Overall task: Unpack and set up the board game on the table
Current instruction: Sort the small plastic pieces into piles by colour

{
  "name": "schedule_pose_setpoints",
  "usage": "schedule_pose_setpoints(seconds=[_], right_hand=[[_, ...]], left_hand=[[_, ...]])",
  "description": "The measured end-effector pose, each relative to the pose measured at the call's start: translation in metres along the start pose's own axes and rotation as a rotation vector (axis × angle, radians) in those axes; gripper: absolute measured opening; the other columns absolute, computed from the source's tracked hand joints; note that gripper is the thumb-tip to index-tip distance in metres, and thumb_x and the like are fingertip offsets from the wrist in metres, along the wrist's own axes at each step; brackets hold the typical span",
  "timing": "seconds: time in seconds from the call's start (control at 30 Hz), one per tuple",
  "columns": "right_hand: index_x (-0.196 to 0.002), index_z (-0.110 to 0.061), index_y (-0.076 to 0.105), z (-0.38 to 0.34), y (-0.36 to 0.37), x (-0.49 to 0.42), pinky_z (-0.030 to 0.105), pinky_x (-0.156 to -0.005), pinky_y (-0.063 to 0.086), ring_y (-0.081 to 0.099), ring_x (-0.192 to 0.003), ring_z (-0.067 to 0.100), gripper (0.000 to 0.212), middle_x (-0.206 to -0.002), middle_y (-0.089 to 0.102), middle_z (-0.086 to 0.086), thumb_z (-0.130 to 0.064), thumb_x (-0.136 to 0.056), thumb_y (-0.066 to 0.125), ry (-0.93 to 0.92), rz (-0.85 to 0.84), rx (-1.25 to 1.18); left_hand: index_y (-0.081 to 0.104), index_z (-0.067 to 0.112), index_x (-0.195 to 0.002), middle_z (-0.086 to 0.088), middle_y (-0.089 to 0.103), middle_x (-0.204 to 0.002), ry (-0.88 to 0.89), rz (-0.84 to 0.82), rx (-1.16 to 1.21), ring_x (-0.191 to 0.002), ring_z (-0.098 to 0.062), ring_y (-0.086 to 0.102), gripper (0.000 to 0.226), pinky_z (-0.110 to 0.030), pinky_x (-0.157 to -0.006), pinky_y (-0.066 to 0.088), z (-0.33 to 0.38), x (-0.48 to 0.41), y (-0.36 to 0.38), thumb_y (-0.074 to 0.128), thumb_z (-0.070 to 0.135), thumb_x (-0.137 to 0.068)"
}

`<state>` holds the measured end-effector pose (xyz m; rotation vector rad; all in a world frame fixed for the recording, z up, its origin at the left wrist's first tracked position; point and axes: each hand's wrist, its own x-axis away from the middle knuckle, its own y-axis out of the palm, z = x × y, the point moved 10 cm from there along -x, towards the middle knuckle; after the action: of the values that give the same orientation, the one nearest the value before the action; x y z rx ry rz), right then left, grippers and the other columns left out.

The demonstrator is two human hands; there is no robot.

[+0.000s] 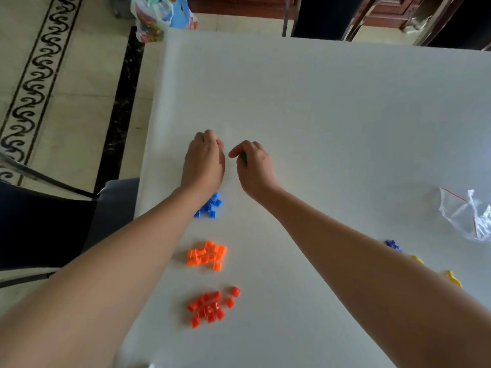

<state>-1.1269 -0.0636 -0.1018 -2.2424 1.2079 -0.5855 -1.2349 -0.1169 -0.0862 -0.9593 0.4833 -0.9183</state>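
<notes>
A white desk (345, 115) fills most of the frame, its left edge running from the upper centre down to the lower left. To the left of it, pale floor tiles (74, 115) are seen, crossed by a black scroll border and a dark marble strip. A dark chair (39, 221) is set against the desk's left edge at the middle left. At the top right, dark wooden furniture (385, 9) and metal chair legs are visible.

A colourful plastic bag (162, 14) is seen at the top centre, beyond the desk's far left corner; its contents cannot be told. A crumpled clear zip bag (467, 216) with a red seal line lies on the desk at the right edge; whether anything is inside cannot be told.

Three piles of small game pieces are laid in a column at the lower centre: blue pieces (210, 207), partly hidden under the left wrist, orange pieces (207, 254) below them, and red pieces (212, 308) lowest. A few small blue bits (393, 245) and yellow bits (453, 278) are seen at the lower right, beside the right forearm.

At the centre, the left hand (204, 160) is held knuckles-up with its fingers curled under; what, if anything, is grasped cannot be told. Just beside it, a green piece (244, 157) is pinched in the fingers of the right hand (255, 166).
</notes>
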Motion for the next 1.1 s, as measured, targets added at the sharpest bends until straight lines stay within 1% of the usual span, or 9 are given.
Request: schedule_pose_setpoints(seconds=[0.07, 0.2, 0.4, 0.53, 0.63, 0.77, 0.93, 1.03, 1.1], right_hand=[[-0.101, -0.004, 0.066, -0.007, 0.014, -0.010, 0.027, -0.081, 0.042, 0.055, -0.098, 0.028, 0.029, -0.105, 0.059, 0.014, 0.009, -0.086, 0.044, -0.053, 0.015, 0.026], [-0.097, -0.002, 0.066, -0.008, 0.029, -0.019, 0.021, -0.074, 0.036, 0.054, -0.095, 0.030, 0.033, -0.098, 0.060, 0.015, 0.015, -0.078, 0.046, -0.123, 0.083, 0.055], [-0.100, -0.003, 0.066, -0.015, 0.029, -0.014, 0.026, -0.078, 0.042, 0.053, -0.093, 0.028, 0.040, -0.097, 0.062, 0.012, 0.014, -0.072, 0.044, -0.210, 0.136, 0.032], [-0.102, -0.004, 0.065, -0.017, 0.027, -0.008, 0.023, -0.080, 0.043, 0.057, -0.094, 0.025, 0.037, -0.098, 0.065, 0.010, 0.014, -0.074, 0.049, -0.231, 0.150, 0.018], [-0.105, -0.007, 0.063, -0.013, 0.024, -0.004, 0.027, -0.082, 0.047, 0.060, -0.095, 0.022, 0.037, -0.100, 0.067, 0.006, 0.012, -0.076, 0.052, -0.206, 0.136, -0.025], [-0.110, -0.006, 0.063, -0.009, 0.023, 0.000, 0.033, -0.087, 0.051, 0.064, -0.101, 0.021, 0.039, -0.109, 0.068, 0.005, 0.011, -0.075, 0.055, -0.188, 0.113, -0.078], [-0.122, -0.003, 0.058, -0.007, 0.024, 0.005, 0.019, -0.096, 0.044, 0.061, -0.112, 0.021, 0.050, -0.122, 0.063, 0.007, 0.012, -0.074, 0.057, -0.190, 0.055, -0.074], [-0.129, -0.005, 0.051, -0.007, 0.025, 0.008, 0.031, -0.104, 0.042, 0.052, -0.123, 0.023, 0.059, -0.134, 0.053, 0.008, 0.010, -0.072, 0.058, -0.197, 0.005, -0.041], [-0.132, -0.008, 0.048, -0.005, 0.022, 0.011, 0.029, -0.105, 0.037, 0.041, -0.132, 0.024, 0.066, -0.144, 0.040, 0.009, 0.007, -0.069, 0.060, -0.185, -0.017, 0.016]], left_hand=[[0.050, 0.002, -0.108, -0.018, 0.050, -0.111, 0.031, 0.005, -0.012, -0.102, -0.031, 0.048, 0.017, -0.027, -0.076, 0.031, -0.007, -0.009, 0.004, 0.041, 0.002, -0.094], [0.052, 0.001, -0.108, -0.018, 0.050, -0.109, 0.062, 0.035, -0.014, -0.102, -0.031, 0.046, 0.018, -0.024, -0.075, 0.027, -0.022, -0.015, 0.008, 0.043, 0.000, -0.093], [0.056, 0.003, -0.106, -0.016, 0.052, -0.108, 0.144, 0.063, 0.075, -0.100, -0.029, 0.046, 0.018, -0.034, -0.080, 0.040, -0.028, -0.014, 0.011, 0.044, 0.003, -0.094], [0.058, 0.006, -0.108, -0.012, 0.057, -0.107, 0.170, 0.081, 0.109, -0.103, -0.031, 0.046, 0.018, -0.036, -0.087, 0.037, -0.031, -0.010, 0.011, 0.046, 0.006, -0.094], [0.058, 0.007, -0.111, -0.010, 0.057, -0.110, 0.190, 0.059, 0.138, -0.106, -0.029, 0.045, 0.020, -0.032, -0.090, 0.033, -0.034, -0.006, 0.012, 0.048, 0.007, -0.094], [0.058, 0.011, -0.118, -0.006, 0.055, -0.118, 0.202, 0.028, 0.195, -0.115, -0.025, 0.040, 0.027, -0.030, -0.096, 0.029, -0.035, 0.001, 0.012, 0.049, 0.003, -0.093], [0.057, 0.011, -0.122, -0.004, 0.054, -0.124, 0.223, -0.009, 0.224, -0.121, -0.024, 0.038, 0.033, -0.035, -0.104, 0.031, -0.034, 0.007, 0.009, 0.051, 0.002, -0.091], [0.056, 0.010, -0.124, -0.008, 0.048, -0.130, 0.217, 0.007, 0.191, -0.124, -0.026, 0.037, 0.040, -0.033, -0.106, 0.028, -0.038, 0.009, 0.001, 0.057, 0.003, -0.085], [0.055, 0.012, -0.125, -0.011, 0.042, -0.130, 0.161, 0.000, 0.152, -0.122, -0.027, 0.036, 0.048, -0.031, -0.102, 0.025, -0.044, 0.010, -0.005, 0.059, 0.004, -0.079]])
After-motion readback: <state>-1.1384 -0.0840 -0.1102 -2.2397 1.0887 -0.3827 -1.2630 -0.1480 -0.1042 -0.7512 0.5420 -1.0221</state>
